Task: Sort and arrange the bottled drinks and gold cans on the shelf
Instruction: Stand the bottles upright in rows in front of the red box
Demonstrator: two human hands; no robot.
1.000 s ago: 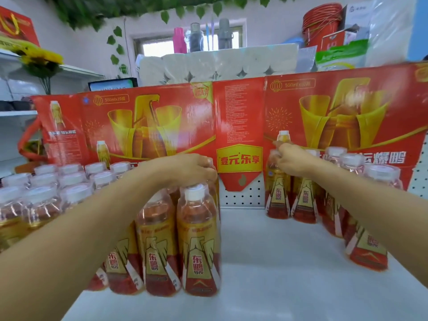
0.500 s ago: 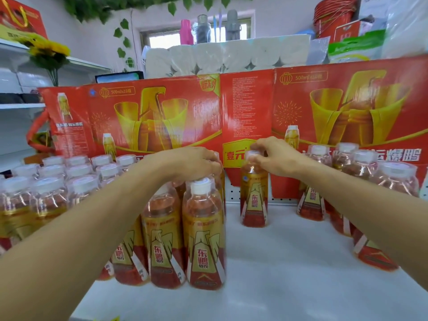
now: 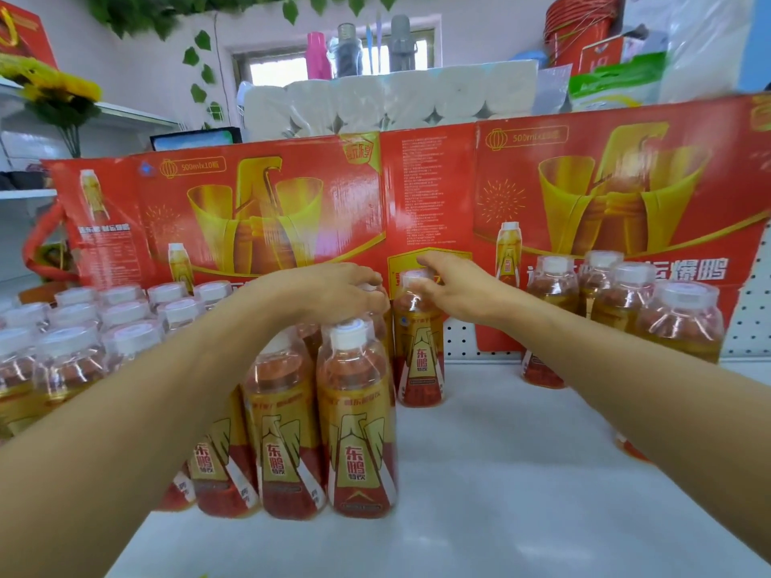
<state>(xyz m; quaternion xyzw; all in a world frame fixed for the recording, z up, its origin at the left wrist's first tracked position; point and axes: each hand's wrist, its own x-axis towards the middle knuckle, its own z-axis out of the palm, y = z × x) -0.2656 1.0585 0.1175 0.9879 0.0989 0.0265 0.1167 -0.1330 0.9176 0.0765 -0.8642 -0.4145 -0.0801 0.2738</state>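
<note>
Many bottled drinks with white caps and red-gold labels stand on the white shelf [image 3: 521, 473]. A dense group [image 3: 104, 340] fills the left side, with a front row [image 3: 359, 431] nearest me. My left hand [image 3: 329, 292] rests closed over the cap of a bottle at the back of that group. My right hand [image 3: 454, 285] grips the cap of a single bottle [image 3: 419, 360] standing just right of the group. A smaller cluster of bottles [image 3: 617, 306] stands at the right, partly hidden by my right forearm. No gold cans are visible.
Red printed cartons [image 3: 267, 210] form a wall behind the bottles, with white pegboard [image 3: 747, 323] at the back right. Toilet paper rolls [image 3: 388, 98] and red buckets [image 3: 580, 27] sit on top. Bare shelf lies between the two bottle groups.
My right hand has carried one bottle leftward from the right cluster and set it beside the left group. My left hand stayed on its bottle cap.
</note>
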